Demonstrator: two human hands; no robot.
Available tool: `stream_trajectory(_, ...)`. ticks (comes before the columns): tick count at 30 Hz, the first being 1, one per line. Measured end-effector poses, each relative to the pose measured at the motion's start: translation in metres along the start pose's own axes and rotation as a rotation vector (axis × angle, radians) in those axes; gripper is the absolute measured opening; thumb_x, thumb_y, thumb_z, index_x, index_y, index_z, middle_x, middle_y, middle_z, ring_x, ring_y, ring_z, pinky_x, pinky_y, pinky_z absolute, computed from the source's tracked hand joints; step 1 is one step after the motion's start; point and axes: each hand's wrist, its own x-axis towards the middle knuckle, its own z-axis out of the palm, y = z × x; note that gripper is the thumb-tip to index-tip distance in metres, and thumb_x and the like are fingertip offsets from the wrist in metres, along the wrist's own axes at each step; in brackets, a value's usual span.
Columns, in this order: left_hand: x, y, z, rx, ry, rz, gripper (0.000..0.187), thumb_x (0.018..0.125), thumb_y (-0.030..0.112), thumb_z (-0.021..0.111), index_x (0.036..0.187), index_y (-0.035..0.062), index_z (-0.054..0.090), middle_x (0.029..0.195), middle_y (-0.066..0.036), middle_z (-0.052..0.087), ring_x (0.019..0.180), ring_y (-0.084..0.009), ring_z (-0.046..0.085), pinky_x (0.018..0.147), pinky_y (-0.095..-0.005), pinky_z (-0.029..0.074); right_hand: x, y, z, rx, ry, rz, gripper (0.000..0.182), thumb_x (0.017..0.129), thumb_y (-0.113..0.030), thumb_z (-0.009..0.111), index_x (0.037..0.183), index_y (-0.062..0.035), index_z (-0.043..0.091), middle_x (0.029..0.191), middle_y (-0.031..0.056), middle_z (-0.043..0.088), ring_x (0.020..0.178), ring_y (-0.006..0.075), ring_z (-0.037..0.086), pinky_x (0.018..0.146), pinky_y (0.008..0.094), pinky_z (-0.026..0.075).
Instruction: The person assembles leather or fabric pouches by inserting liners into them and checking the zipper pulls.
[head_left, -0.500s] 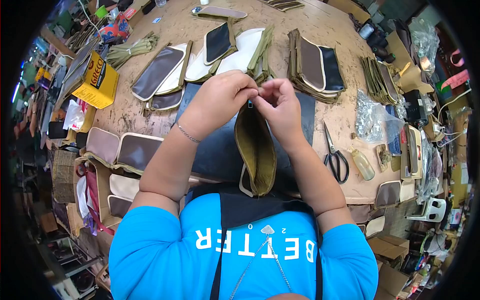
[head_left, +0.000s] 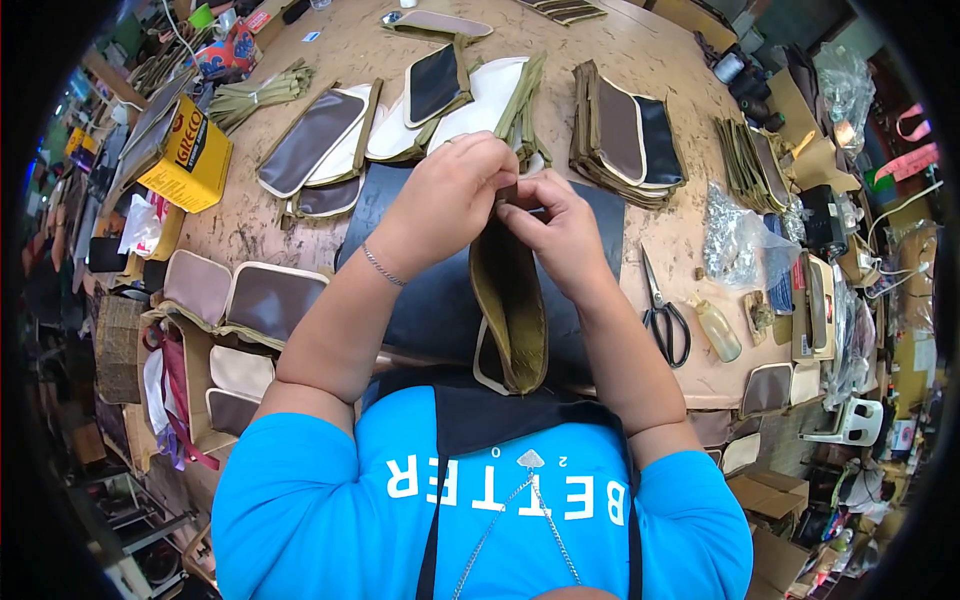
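Note:
An olive fabric pouch hangs open lengthwise over the dark mat, its lower end near my apron. At its far end my left hand is pinched closed, the wrist wearing a chain bracelet. My right hand closes on the same end from the other side, with thumb and forefinger together. Both sets of fingertips nearly touch, and they hide the small part between them. A pale-edged dark panel shows beside the pouch's lower left.
Black-handled scissors and a bottle lie right of the mat. Stacked pouches and dark panels sit beyond it. A yellow box stands at left, and a plastic bag lies at right.
My fingers have shifted slightly at the pouch's far end, with my right fingers curled in more. The whole view has moved a little, and the pouch remains in place.

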Motion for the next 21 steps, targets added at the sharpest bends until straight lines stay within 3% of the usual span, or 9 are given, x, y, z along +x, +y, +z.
stream_trajectory(2, -0.006, -0.007, 0.009, -0.288, 0.017, -0.186, 0.012, 0.091, 0.007, 0.064, 0.103, 0.0024, 0.063, 0.091, -0.007, 0.063, 0.085, -0.0174, 0.062, 0.074, -0.0317, 0.049, -0.002, -0.001, -0.004, -0.012, 0.047, 0.034, 0.017, 0.083, -0.010, 0.073, 0.098, -0.0021, 0.072, 0.092, 0.0039, 0.060, 0.081, 0.0135, 0.059, 0.076, 0.0268, 0.048)
stream_trajectory(5, -0.016, -0.012, 0.015, -0.449, -0.041, -0.398, 0.020, 0.093, 0.017, 0.069, 0.106, 0.0013, 0.066, 0.094, -0.004, 0.066, 0.084, -0.0099, 0.059, 0.073, -0.0269, 0.048, -0.004, 0.007, -0.001, 0.071, 0.102, 0.113, 0.022, 0.082, -0.008, 0.075, 0.101, -0.0025, 0.063, 0.092, 0.0039, 0.059, 0.085, 0.0135, 0.061, 0.078, 0.0281, 0.049)
stream_trajectory(6, -0.018, -0.014, 0.018, -0.386, -0.018, -0.383, 0.021, 0.092, 0.019, 0.070, 0.102, 0.0004, 0.067, 0.090, -0.005, 0.066, 0.081, -0.0105, 0.059, 0.071, -0.0276, 0.048, -0.006, 0.007, -0.001, 0.076, 0.113, 0.133, 0.024, 0.083, -0.007, 0.074, 0.102, -0.0029, 0.061, 0.093, 0.0040, 0.059, 0.086, 0.0136, 0.061, 0.078, 0.0286, 0.050)
stream_trajectory(8, -0.020, -0.018, 0.020, -0.259, 0.031, -0.353, 0.024, 0.090, 0.022, 0.072, 0.096, -0.0013, 0.068, 0.083, -0.009, 0.067, 0.074, -0.0118, 0.059, 0.068, -0.0291, 0.049, -0.012, 0.003, 0.002, -0.031, 0.127, -0.017, 0.030, 0.080, -0.004, 0.074, 0.104, -0.0038, 0.056, 0.094, 0.0063, 0.058, 0.085, 0.0184, 0.062, 0.078, 0.0318, 0.051)
stream_trajectory(12, -0.017, -0.014, 0.025, -0.401, 0.037, -0.490, 0.021, 0.094, 0.020, 0.069, 0.084, 0.0018, 0.067, 0.074, 0.003, 0.059, 0.070, -0.0044, 0.050, 0.063, -0.0216, 0.041, -0.018, -0.014, 0.002, -0.613, 0.070, -0.413, 0.037, 0.076, -0.001, 0.071, 0.107, -0.0045, 0.051, 0.095, 0.0118, 0.056, 0.086, 0.0306, 0.060, 0.079, 0.0387, 0.052)
stream_trajectory(13, -0.017, -0.013, 0.027, -0.420, 0.035, -0.528, 0.021, 0.094, 0.020, 0.069, 0.082, 0.0025, 0.066, 0.072, 0.004, 0.057, 0.069, -0.0036, 0.048, 0.061, -0.0210, 0.039, -0.017, -0.015, 0.003, -0.687, 0.111, -0.474, 0.030, 0.074, -0.003, 0.070, 0.098, -0.0043, 0.054, 0.091, 0.0131, 0.054, 0.085, 0.0340, 0.057, 0.077, 0.0419, 0.050)
stream_trajectory(17, -0.017, -0.020, 0.036, -0.575, 0.088, -0.535, 0.024, 0.094, 0.018, 0.068, 0.076, 0.0048, 0.061, 0.068, 0.007, 0.050, 0.064, -0.0019, 0.040, 0.056, -0.0204, 0.032, -0.019, -0.013, -0.004, -0.806, 0.189, -0.685, 0.012, 0.077, -0.005, 0.069, 0.083, -0.0054, 0.058, 0.087, 0.0083, 0.055, 0.081, 0.0272, 0.058, 0.072, 0.0408, 0.049)
stream_trajectory(21, -0.016, -0.006, 0.033, -0.542, 0.272, -0.479, 0.025, 0.093, 0.017, 0.068, 0.074, 0.0038, 0.059, 0.067, 0.006, 0.050, 0.064, -0.0024, 0.039, 0.055, -0.0219, 0.033, -0.022, -0.015, -0.002, -0.832, 0.177, -0.746, 0.012, 0.078, -0.005, 0.069, 0.083, -0.0045, 0.058, 0.086, 0.0082, 0.055, 0.078, 0.0265, 0.058, 0.068, 0.0383, 0.050)
